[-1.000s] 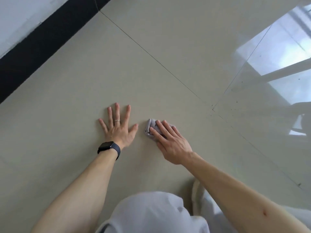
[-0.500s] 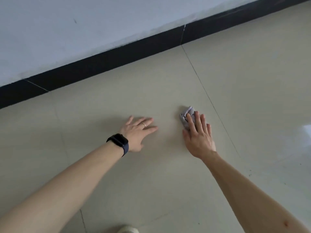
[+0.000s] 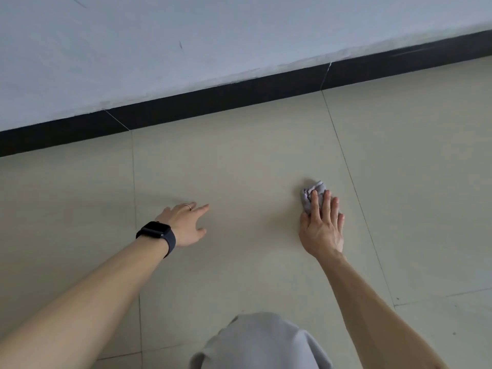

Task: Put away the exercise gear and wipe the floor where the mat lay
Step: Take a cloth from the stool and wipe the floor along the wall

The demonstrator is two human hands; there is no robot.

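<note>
The right hand (image 3: pixel 323 225) pressed a small crumpled grey cloth (image 3: pixel 312 194) flat against the beige tiled floor (image 3: pixel 239 161) with straight fingers, near the black skirting board (image 3: pixel 213 102). The left hand (image 3: pixel 185 225) rested open on the tile, well apart. The cloth looked soft, light and easily bunched, best held under the palm. Most of it was hidden beneath the fingers; no exercise gear showed.

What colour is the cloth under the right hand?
Light grey; the cloth shows best in the head view, pressed under the right hand.
</note>
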